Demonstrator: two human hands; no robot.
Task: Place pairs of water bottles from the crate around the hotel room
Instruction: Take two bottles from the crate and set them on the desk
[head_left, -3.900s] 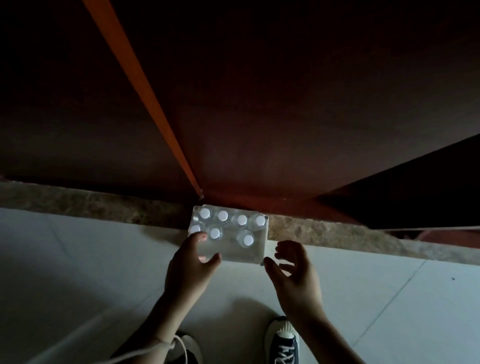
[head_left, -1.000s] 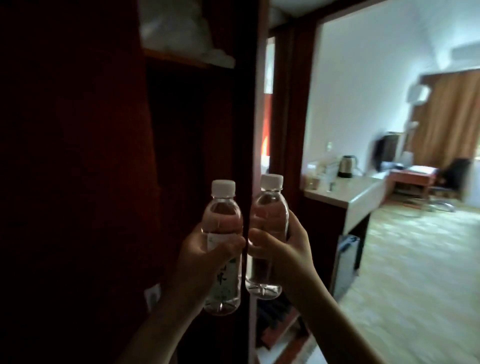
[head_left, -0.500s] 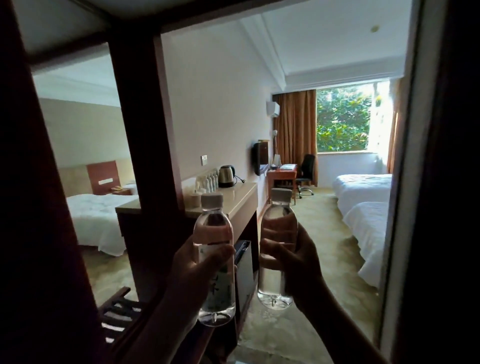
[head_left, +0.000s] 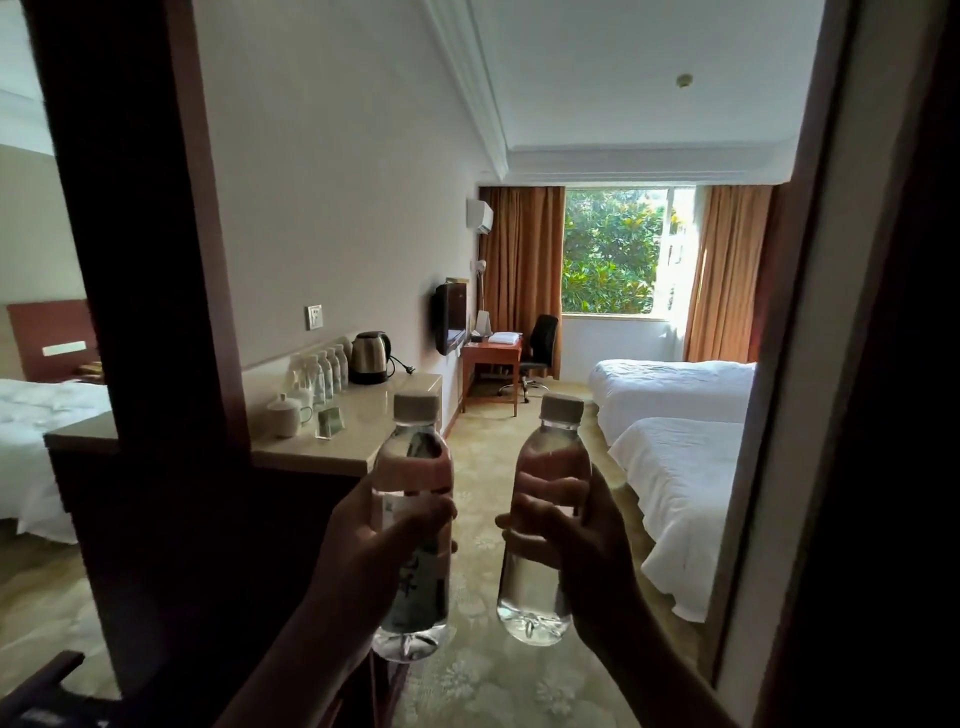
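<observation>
I hold two clear water bottles upright in front of me, each with a white cap. My left hand grips the labelled left bottle around its middle. My right hand grips the right bottle, fingers wrapped around its upper half. The bottles stand side by side, a small gap between them. The crate is out of view.
A counter on the left carries several water bottles, a kettle and a white cup. Two white beds line the right. A desk with chair stands by the window. Dark door frames flank me on both sides.
Since the crate on the floor, each hand has taken a bottle. My view swung from the dark wardrobe into the room, and I have moved forward toward the counter. The bottles are now slightly further apart.
</observation>
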